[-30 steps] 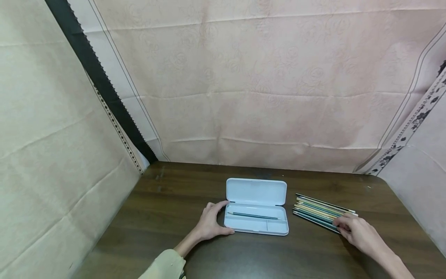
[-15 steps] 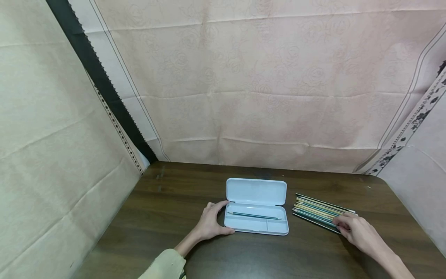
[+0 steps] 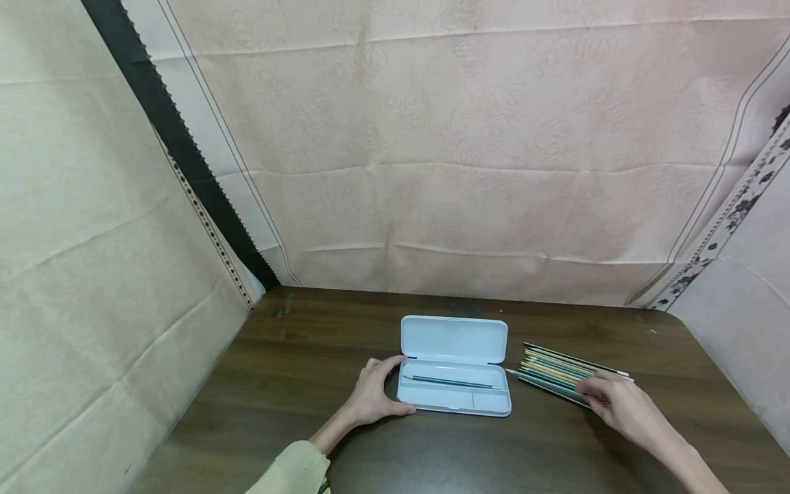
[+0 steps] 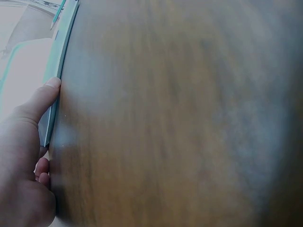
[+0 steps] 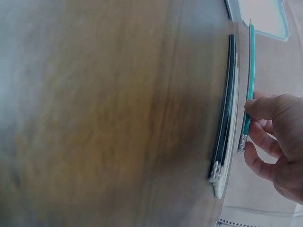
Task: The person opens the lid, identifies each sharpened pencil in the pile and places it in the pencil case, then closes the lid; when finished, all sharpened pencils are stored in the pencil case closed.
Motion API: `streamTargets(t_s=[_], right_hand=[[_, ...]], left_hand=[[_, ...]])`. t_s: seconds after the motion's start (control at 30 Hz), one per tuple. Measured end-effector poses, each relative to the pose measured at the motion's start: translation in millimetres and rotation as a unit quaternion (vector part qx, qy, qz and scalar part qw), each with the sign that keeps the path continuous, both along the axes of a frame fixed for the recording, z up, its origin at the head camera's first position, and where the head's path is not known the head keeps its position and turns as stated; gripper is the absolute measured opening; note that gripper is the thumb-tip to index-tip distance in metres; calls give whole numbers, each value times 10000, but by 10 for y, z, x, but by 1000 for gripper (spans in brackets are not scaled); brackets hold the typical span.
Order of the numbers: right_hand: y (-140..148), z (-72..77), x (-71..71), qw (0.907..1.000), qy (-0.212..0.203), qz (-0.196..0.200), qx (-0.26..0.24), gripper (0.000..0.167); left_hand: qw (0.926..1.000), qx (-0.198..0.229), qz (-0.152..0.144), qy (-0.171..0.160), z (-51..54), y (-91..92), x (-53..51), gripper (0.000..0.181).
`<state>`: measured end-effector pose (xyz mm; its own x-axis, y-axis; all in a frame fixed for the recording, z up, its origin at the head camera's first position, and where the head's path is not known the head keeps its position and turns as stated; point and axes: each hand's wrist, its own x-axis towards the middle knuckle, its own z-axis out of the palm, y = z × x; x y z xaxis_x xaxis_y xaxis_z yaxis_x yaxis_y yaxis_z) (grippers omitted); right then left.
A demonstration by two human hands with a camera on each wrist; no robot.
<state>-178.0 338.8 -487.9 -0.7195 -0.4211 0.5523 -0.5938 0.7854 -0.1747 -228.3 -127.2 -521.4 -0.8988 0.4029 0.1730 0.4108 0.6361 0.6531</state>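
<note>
Light blue case (image 3: pixel 432 398) braced, teal pencil (image 5: pixel 250 71) pinched

So, biggest stuff first: pale fabric (image 3: pixel 463 151) hangs behind and down both sides, and the brown table (image 3: pixel 444 453) runs right up to it at the far edge. The case sits around the middle of that wood, its lid (image 3: pixel 453 338) laid back on the far side, so the inside faces up.

Left hand (image 3: pixel 372 394) has the left end of the case between thumb and fingers, thumb at the near corner. My guess is that's to stop it sliding, and it leaves the right end unblocked.

Right hand (image 3: pixel 623 408) is over the near right end of the pencil pile (image 3: pixel 551 369), which lies right of the case on a slant. It's gripping the teal pencil near the eraser end, so most of the length sticks out with the tip aimed left. Looks like a handy hold for steering that tip. Can't tell if the tip touches the case's right edge or is just beside it.

Smallest: another pencil (image 3: pixel 453 381) lies lengthwise in the case, seemingly in the far, long section.

Room-wise, the gap between case and pile is narrow, while bare wood stretches along the near side of both. The case's low rim and dividers are the edges I'd watch for snagging.
</note>
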Motion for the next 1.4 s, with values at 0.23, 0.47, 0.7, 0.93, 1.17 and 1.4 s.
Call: streamTargets(t_s=[0.23, 0.47, 0.7, 0.93, 1.17, 1.4], right_hand=[[-133, 19, -48, 9993, 35, 381, -3, 39], [-306, 49, -100, 9990, -124, 414, 104, 28], [-527, 92, -131, 9978, -612, 202, 154, 30], [-680, 93, -194, 9973, -584, 440, 103, 29], [-788, 94, -269, 9960, -659, 595, 114, 28], [-933, 96, -311, 9948, -853, 522, 201, 25]], left_hand=[[10000, -20, -11, 18, 13, 2, 7, 92], [10000, 21, 3, 7, 21, 3, 8, 92], [10000, 12, 1, -13, 9, -4, 4, 92], [10000, -9, -4, 0, 16, 0, 11, 92], [10000, 0, -14, 14, 24, 5, 10, 91], [10000, -43, 0, 24, 19, 0, 15, 91]])
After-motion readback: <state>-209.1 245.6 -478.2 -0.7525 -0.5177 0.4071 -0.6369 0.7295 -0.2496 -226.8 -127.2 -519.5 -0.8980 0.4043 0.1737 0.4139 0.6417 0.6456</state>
